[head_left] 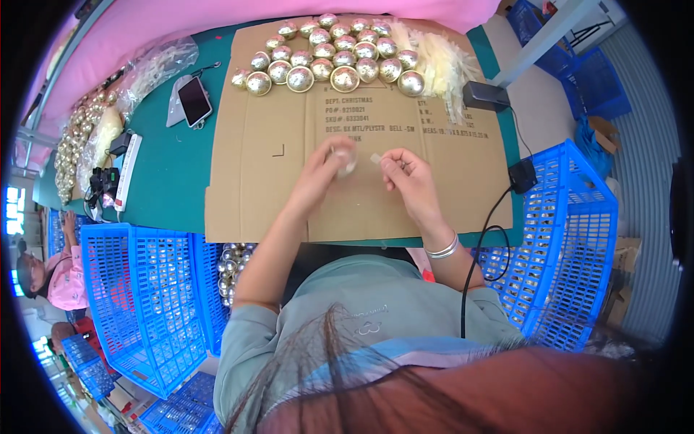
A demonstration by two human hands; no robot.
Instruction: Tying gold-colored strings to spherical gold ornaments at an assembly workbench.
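Note:
Over the middle of a cardboard sheet [253, 173], my left hand [316, 170] is curled round a small silvery bell [348, 165], partly hidden by the fingers and smeared by motion. Just to its right, my right hand [410, 179] pinches a small pale strip [376, 158] between thumb and forefinger. The two hands are close but apart. Beyond them, several shiny gold-silver bells [345, 78] stand in rows on the cardboard. Beside these lies a loose bundle of pale yellow ribbons [442, 61].
A phone [194, 101] and a power strip [129, 172] lie on the green table [163, 188] at left, near a heap of bells [76, 155]. A black adapter [522, 176] trails a cable at right. Blue crates [141, 304] flank me. Another person [63, 278] is at far left.

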